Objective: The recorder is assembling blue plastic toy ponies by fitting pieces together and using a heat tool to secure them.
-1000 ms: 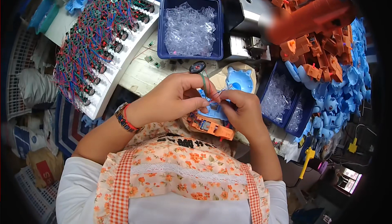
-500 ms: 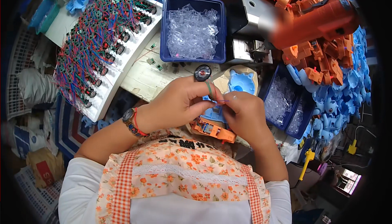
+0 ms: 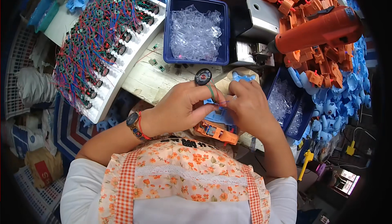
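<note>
Head view: left hand (image 3: 173, 107) pinches thin wires (image 3: 222, 103) thumb-to-index between the hands, black disc (image 3: 203, 77) just above that index — keep slack, don't yank. Blue shell (image 3: 220, 117) and orange housing (image 3: 216, 132) just below. Right hand (image 3: 252, 105) at the wires, can't tell if its fingertips are closed. Around: wired boards (image 3: 96, 46) left, blue bin (image 3: 227, 32) of clear parts centre, orange driver (image 3: 322, 28) right. Fingers hide the wire ends — main snag.

Rnd black speakers (image 3: 203, 77): 1 @ L hand (image 3: 175, 107), approx. 10 along white tray (image 3: 109, 90)'s R edge. Boxy orange plastic housings (image 3: 216, 132): 1 by desk (image 3: 143, 79)'s near edge, uncountable heap far R. 1 orange-red pwr tool (image 3: 322, 29).
</note>
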The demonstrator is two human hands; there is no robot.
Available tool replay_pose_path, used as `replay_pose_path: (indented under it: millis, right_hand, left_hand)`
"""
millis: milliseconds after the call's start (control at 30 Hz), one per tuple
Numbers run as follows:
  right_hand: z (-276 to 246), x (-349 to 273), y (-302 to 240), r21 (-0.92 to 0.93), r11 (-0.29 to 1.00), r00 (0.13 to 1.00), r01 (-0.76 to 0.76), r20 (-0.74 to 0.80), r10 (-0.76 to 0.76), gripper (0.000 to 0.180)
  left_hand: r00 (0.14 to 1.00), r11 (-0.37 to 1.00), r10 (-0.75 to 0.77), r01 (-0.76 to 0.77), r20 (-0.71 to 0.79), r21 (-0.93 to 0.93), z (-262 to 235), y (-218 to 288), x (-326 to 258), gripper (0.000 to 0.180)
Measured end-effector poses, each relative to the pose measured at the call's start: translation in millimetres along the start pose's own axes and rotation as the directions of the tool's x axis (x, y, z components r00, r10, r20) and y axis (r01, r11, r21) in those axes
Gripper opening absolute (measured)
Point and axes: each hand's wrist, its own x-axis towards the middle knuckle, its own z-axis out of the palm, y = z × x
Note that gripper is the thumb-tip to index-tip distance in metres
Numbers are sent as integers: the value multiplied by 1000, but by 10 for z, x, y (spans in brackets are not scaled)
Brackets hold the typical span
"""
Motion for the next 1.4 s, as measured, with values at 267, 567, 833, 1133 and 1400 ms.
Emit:
replay_pose_path:
  millis: [267, 567, 833, 1133, 1400]
  right_hand:
    - [-46, 105, 39, 44, 997, 996, 61, 63, -64, 10]
    - [41, 70, -33, -86, 996, 997, -7, 81, 14, 11]
    - [20, -172, 80, 192, 981, 995, -21, -96, 40, 31]
    - [16, -682, -516, 146, 978, 922, 148, -378, -83, 26]
    - [91, -656, -481, -134, 989, 923, 69, -368, -115, 28]
  left_hand:
    - [996, 990, -92, 91, -2, -103, 29, 0, -53, 18]
    - [966, 953, -256, 256, 22, -162, 53, 42, -50, 14]
    - [959, 906, -282, 269, 9, -327, 106, 32, -67, 22]
    - [893, 809, -445, 432, 63, -399, 58, 120, 20, 31]
    - [901, 814, -433, 405, 32, -416, 81, 75, 111, 31]
